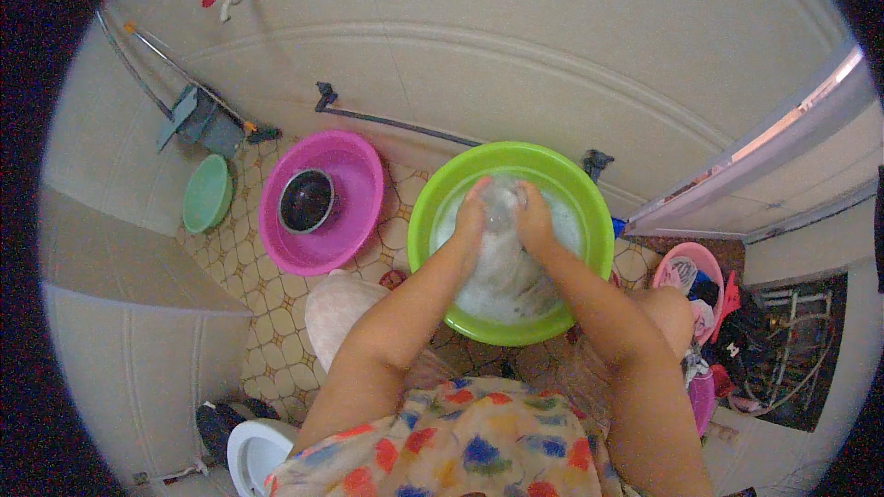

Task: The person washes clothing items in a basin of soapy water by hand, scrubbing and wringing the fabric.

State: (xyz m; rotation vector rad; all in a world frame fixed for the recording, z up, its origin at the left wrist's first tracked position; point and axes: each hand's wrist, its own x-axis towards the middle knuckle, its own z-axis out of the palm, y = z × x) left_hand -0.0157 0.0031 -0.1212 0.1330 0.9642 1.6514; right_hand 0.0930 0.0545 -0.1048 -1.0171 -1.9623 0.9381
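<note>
Our two hands are inside a bright green tub (420,232), which stands on the tiled floor (284,306) close to its far edge, where the wall (479,46) rises. Soapy water (460,296) fills the lower part of the tub, and a pale wet cloth (523,278) lies in it, spread from the middle toward the near rim.

Our left hand (471,209) and right hand (531,214) face each other toward the tub's far side, with a whitish, foamy bulge (498,209) between them. The fingertips sink into the froth, so we cannot tell whether either hand is closed on the cloth or merely rests against it.

To our left, also near the floor's far edge, we see a pink basin (357,193) with a dark round pot (307,201) sitting in it. Farther left, a pale green basin (209,192) leans by the floor's far left corner, below a grey dustpan (214,126). A dark pipe (405,123) runs along the wall behind the tub.

At the floor's right edge, we find a pink basket (705,256) holding mixed clothes (682,273). By the near left, a white bowl (261,454) shows beside our patterned shirt (479,451).
</note>
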